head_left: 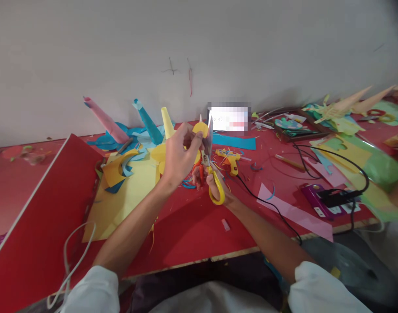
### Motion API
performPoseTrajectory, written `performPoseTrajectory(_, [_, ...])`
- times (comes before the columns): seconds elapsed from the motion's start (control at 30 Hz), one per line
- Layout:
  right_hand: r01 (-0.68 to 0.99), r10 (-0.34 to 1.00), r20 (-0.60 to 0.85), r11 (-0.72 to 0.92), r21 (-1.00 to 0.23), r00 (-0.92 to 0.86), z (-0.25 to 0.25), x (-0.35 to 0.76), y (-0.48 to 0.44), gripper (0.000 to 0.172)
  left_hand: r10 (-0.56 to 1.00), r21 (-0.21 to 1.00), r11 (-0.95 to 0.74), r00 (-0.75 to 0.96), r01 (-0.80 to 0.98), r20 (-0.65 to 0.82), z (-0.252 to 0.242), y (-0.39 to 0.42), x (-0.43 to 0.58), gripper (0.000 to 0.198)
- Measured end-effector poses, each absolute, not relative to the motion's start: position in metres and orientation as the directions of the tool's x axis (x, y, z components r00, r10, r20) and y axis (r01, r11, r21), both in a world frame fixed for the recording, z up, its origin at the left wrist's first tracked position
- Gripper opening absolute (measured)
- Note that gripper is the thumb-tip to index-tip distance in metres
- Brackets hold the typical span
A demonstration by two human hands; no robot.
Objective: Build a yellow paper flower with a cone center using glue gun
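In the head view, the left hand (181,154) is raised above the red worktop (192,230), its fingers (194,138) pinched together on a yellow paper piece (200,128). The right hand (218,186), just beside and below it, has its fingers clamped through the yellow handle of the scissors (216,188), whose blades point up at the paper piece. A yellow glue gun (229,158) lies near, behind the hands, with a black cord (270,204) running off the front edge. A yellow sheet (127,191) lies to the left and a pink strip (293,213) to the right. Paper cones (148,122) stand by the wall.
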State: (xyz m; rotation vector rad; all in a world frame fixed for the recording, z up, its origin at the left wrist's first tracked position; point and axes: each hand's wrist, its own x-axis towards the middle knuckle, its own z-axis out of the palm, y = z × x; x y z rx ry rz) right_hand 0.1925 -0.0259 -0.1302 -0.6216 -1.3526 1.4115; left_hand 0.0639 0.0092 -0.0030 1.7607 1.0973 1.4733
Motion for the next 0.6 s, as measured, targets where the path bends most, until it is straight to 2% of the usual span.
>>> performPoseTrajectory(0.33, [-0.261, 0.911, 0.259, 0.177, -0.949, -0.323, -0.1246, 0.1947, -0.0252, 0.068, 0.880, 0.854, -0.464, 0.015, 0.237, 0.475, -0.0083, 0.0087, 0.0658, 0.025])
performPoseTrajectory(0.6, [-0.296, 0.923, 0.248, 0.159, -0.942, -0.294, -0.1219, 0.1932, -0.0260, 0.064, 0.884, 0.861, -0.459, 0.016, 0.219, 0.467, -0.0078, 0.0077, 0.0671, 0.024])
